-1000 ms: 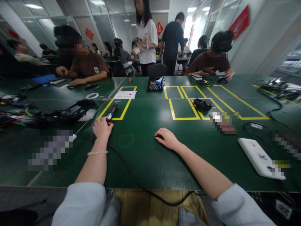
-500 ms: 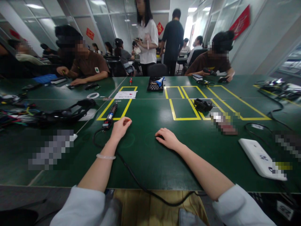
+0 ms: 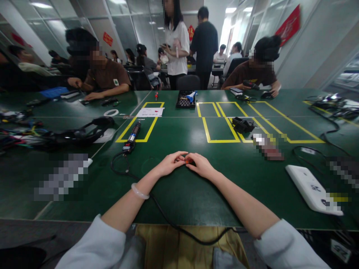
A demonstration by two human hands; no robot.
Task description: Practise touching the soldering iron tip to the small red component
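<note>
My left hand (image 3: 171, 163) and my right hand (image 3: 200, 165) meet fingertip to fingertip low over the green table (image 3: 179, 201). Both have bent, closed fingers. A small orange-red piece (image 3: 187, 161) shows between the fingertips, in the pinch of my left hand; its kind is too small to tell. The fingers of my right hand curl against it and hide whatever else they hold. Left of the hands lies an electric screwdriver (image 3: 134, 132), its black cable (image 3: 162, 213) running under my left forearm to the table's front edge.
Yellow tape (image 3: 223, 141) marks rectangles on the table. A bit tray (image 3: 185, 100) stands at the back, a black part (image 3: 242, 125) lies right of centre, and a white power bank-like box (image 3: 301, 183) is at right. Black headgear with wires (image 3: 81, 134) lies left. Co-workers sit opposite.
My left hand has moved right and toward me, from beside the electric screwdriver to my right hand, bringing the small orange-red piece along. My right hand has stayed nearly in place.
</note>
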